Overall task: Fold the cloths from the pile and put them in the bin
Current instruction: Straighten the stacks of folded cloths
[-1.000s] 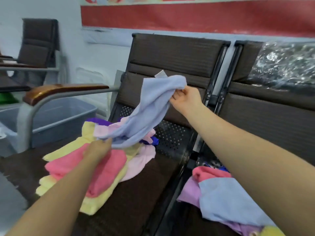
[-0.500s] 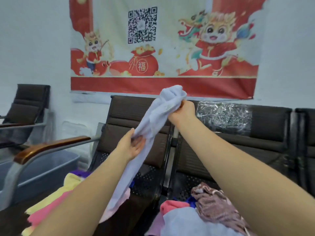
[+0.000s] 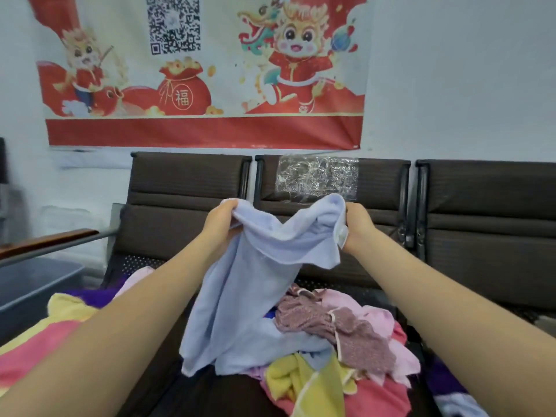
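Both hands hold the light blue cloth [image 3: 246, 284] up above the seats — the left hand [image 3: 221, 225] grips one top corner with curled fingers, the right hand [image 3: 356, 225] clenches the other. Its lower part hangs onto the pile of cloths [image 3: 340, 341]. The grey bin [image 3: 36, 284] at far left is cut off; the fingertips are hidden in the fabric.

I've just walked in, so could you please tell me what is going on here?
A person is holding a light blue cloth up by its top edge, left hand and right hand each gripping a corner. It hangs unfolded over the cloth pile on the seat. The grey bin sits at the left.
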`<state>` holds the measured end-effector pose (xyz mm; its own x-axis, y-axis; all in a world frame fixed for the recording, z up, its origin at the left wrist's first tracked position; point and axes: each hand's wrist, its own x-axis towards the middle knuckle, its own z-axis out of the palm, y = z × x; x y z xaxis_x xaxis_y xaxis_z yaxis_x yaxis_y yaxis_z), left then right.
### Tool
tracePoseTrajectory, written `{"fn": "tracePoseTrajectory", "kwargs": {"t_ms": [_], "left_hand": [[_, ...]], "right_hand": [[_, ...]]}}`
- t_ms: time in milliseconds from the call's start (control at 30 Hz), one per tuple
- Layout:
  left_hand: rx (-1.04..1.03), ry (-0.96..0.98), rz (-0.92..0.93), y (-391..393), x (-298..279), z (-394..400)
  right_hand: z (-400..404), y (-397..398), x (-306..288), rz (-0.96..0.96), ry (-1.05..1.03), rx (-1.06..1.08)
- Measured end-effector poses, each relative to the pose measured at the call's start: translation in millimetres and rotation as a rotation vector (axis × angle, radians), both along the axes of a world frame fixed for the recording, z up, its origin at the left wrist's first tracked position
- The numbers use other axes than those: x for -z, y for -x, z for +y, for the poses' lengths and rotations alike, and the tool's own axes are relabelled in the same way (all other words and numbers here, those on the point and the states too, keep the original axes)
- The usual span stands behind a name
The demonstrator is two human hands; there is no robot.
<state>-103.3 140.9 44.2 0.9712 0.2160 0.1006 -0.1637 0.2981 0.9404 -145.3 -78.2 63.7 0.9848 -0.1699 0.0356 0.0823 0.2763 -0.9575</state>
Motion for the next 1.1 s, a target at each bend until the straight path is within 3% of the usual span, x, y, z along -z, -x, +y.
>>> {"fn": "tracePoseTrajectory", "kwargs": {"t_ms": [167,400,533,633,767,833,933,1000,1100], "left_hand": [[0.269,0.174,-0.084,13,-5,-81],[0.450,0.164,0.135,30,76,-151],[0.497,0.214,0.283,43,145,-147],[0.519,0.214,0.398,61,191,-135],[0.491,0.134,0.599,82,233,-113],[0.513,0.045,0.713,84,241,-104],[0.606,-0.055,0.677,84,247,-100],[0.599,-0.144,0.636,83,248,-98],[0.503,-0.166,0.558,77,248,-96]], "right_hand": [[-61,20,11,-0.001,-0.242,-0.033],[-120,45,87,0.100,0.122,0.085],[-136,58,148,0.216,0.162,0.030],[-137,64,192,0.293,0.080,-0.003],[-133,71,237,0.290,0.754,-0.211],[-128,77,247,0.242,0.950,-0.347],[-116,78,257,0.212,1.204,-0.435],[-110,75,261,0.180,1.265,-0.373],[-110,63,263,0.160,1.152,-0.198]]}}
